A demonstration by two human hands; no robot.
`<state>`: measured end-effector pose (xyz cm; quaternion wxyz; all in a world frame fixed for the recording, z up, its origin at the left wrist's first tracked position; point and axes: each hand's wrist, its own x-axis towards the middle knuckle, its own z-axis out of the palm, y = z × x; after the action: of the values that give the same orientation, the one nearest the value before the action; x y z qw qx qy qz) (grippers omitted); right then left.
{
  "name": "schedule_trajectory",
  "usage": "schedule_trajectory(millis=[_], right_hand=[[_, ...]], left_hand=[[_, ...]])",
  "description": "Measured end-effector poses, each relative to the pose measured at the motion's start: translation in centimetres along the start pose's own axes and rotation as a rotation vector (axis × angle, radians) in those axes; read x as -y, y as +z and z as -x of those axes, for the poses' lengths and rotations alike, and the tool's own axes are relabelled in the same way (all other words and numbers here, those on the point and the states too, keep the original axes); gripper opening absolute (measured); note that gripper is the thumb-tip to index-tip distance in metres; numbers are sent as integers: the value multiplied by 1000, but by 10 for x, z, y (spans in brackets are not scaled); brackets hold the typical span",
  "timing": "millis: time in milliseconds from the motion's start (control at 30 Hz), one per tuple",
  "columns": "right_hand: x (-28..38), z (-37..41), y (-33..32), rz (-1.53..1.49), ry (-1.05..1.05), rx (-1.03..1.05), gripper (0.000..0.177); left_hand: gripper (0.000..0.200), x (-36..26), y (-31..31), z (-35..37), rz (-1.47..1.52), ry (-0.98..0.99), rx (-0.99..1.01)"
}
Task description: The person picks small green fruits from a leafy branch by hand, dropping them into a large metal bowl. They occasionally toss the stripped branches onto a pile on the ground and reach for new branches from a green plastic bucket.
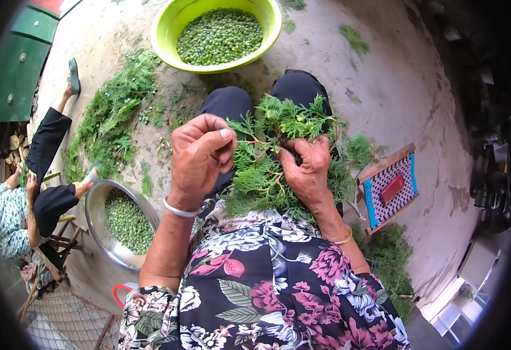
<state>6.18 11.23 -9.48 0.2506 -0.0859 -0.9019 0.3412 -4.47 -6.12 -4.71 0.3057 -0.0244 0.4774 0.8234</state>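
Note:
Green conifer sprigs [261, 175] with small round green cones lie across my lap. My right hand [308, 169] is closed on a sprig, thumb and fingers pinched at its stem near the cones. My left hand [203, 154], with a silver bangle at the wrist, is held up at the left edge of the sprigs, its fingers curled and thumb against them; whatever may be between the fingertips is too small to make out. Beyond my knees stands a yellow-green basin [161, 35] holding many green cones.
A metal bowl [99, 233] of green cones stands at the left, beside a seated co-worker [16, 216]. Cut branches [112, 105] are heaped on the ground at the upper left, more [389, 256] at the lower right. A woven stool [390, 189] stands at the right.

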Motion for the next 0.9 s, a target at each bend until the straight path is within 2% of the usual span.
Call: schedule_trajectory(millis=[33,100,167,200,233,333,467,533,567,633,667,700,767,833,900], right_hand=[[0,0,1,7,-5,-1,7],[1,0,1,-1,2,10,7],[1,-1,1,0,15,15,7],[0,0,1,2,10,12,7],[0,1,0,4,6,10,6],[-1,1,2,32,-47,-15,6],[-2,2,1,45,-41,-18,7],[-1,1,-2,0,-36,12,9],[0,1,-2,0,-34,12,9],[3,1,-2,-25,-27,37,11],[2,0,-1,-27,-25,39,11],[0,0,0,-23,-19,22,11],[0,1,-1,-19,-13,8,12],[2,1,-3,20,7,73,9],[1,1,-2,28,-11,74,9]], left_hand=[[3,0,-1,0,-2,3,-6],[4,1,1,1,-487,74,79],[8,7,6,5,-808,97,204],[11,25,4,5,-895,228,189],[14,36,9,4,-978,360,173],[23,49,21,1,-1115,407,81],[21,53,20,-7,-1183,549,104],[14,34,19,-2,-665,-79,259],[14,33,15,-2,-666,-80,259],[11,34,3,0,-414,-280,311],[10,33,-2,0,-240,-284,396],[10,31,-5,2,-239,-286,396],[12,23,-3,5,32,-254,384],[23,20,0,-1,169,-185,264],[18,13,6,-5,155,-102,143]])
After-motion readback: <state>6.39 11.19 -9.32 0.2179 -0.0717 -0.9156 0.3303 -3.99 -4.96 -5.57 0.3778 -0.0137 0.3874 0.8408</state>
